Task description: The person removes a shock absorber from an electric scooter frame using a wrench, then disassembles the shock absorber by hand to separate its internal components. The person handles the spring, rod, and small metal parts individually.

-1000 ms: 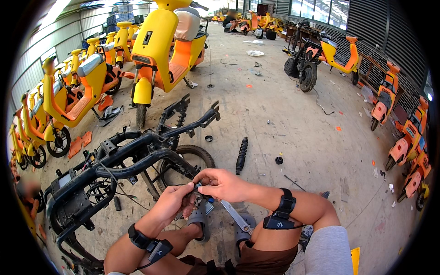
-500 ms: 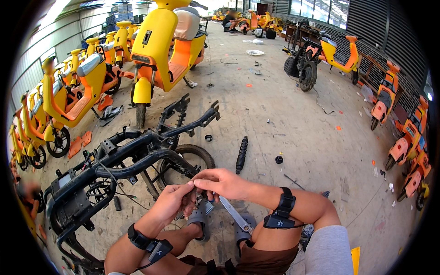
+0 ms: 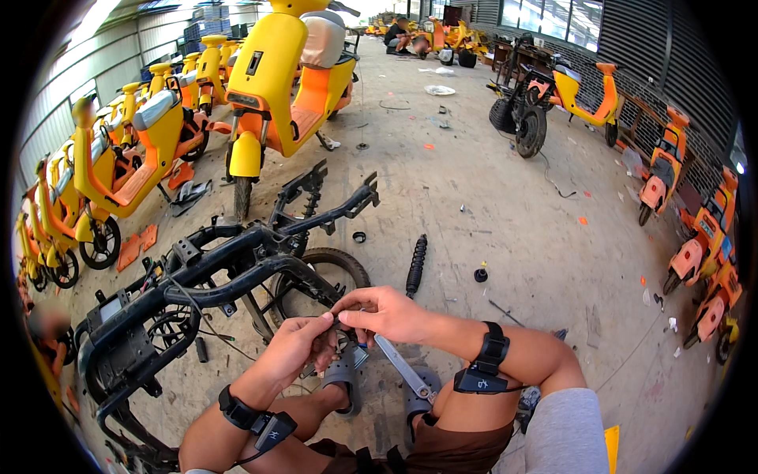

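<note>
My two hands meet at the fingertips low in the middle, over my feet and beside the black scooter frame (image 3: 229, 276). My left hand (image 3: 298, 341) is closed in a pinch. My right hand (image 3: 380, 314) comes in from the right, thumb and fingers also pinched. Between the fingertips is something small and dark, too small to name. A silver wrench (image 3: 401, 365) slants from under my right hand toward my right shoe; its upper end is hidden, so I cannot tell whether the palm grips it. The frame's wheel (image 3: 347, 265) is just beyond my hands.
A black shock absorber (image 3: 417, 265) lies on the floor ahead, with a dark round part (image 3: 481, 273) to its right. A yellow-orange scooter (image 3: 268, 87) stands beyond the frame. More scooters line both sides. Far off, a person (image 3: 397, 35) crouches.
My fingertips have shifted slightly apart, and a small dark bit shows between them. The wrench's upper part has moved slightly left; the frame and floor parts are unchanged.
</note>
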The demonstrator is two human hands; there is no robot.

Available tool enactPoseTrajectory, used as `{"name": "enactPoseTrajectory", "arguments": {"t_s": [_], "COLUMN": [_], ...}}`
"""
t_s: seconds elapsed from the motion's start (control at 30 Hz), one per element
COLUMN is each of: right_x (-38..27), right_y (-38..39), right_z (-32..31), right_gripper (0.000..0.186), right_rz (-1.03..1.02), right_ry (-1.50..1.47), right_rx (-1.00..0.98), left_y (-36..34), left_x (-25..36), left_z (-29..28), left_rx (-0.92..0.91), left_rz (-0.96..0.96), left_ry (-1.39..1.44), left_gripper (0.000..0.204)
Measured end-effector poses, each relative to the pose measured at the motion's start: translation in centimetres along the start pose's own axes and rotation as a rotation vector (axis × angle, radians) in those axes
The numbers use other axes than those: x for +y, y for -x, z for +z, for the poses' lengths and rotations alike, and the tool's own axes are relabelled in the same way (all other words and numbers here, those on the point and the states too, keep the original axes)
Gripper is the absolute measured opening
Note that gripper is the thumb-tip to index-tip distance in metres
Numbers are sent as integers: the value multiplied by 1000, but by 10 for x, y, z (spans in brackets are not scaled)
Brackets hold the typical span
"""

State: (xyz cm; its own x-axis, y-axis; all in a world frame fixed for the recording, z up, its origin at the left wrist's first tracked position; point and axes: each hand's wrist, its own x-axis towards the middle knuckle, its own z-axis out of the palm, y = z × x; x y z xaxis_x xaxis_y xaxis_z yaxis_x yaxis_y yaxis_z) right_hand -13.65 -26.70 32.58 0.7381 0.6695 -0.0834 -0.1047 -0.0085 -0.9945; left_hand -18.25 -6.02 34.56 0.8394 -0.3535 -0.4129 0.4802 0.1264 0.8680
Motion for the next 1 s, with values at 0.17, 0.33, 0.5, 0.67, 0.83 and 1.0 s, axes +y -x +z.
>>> {"name": "enactPoseTrajectory", "arguments": {"t_s": [0.17,0.33,0.5,0.67,0.83,1.0], "right_x": [-3,5,-4,5,-7,-2], "right_y": [2,-4,-1,-3,-1,-1], "right_z": [6,-2,5,0,6,0], "right_gripper": [30,29,30,33,30,31], "right_rz": [-93,49,29,31,108,191], "right_ry": [1,11,-49,-34,-108,-276], "right_rx": [47,7,28,-9,65,12], "left_y": [0,-1,-2,-4,-1,-5], "left_x": [0,0,-3,-3,1,-4], "left_z": [0,1,-1,-2,0,-1], "left_rx": [1,5,-12,-15,9,-20], "left_rz": [-1,-5,-7,-3,1,-4], "left_ry": [14,-20,-8,-23,-5,-12], "left_gripper": [40,39,39,39,40,40]}}
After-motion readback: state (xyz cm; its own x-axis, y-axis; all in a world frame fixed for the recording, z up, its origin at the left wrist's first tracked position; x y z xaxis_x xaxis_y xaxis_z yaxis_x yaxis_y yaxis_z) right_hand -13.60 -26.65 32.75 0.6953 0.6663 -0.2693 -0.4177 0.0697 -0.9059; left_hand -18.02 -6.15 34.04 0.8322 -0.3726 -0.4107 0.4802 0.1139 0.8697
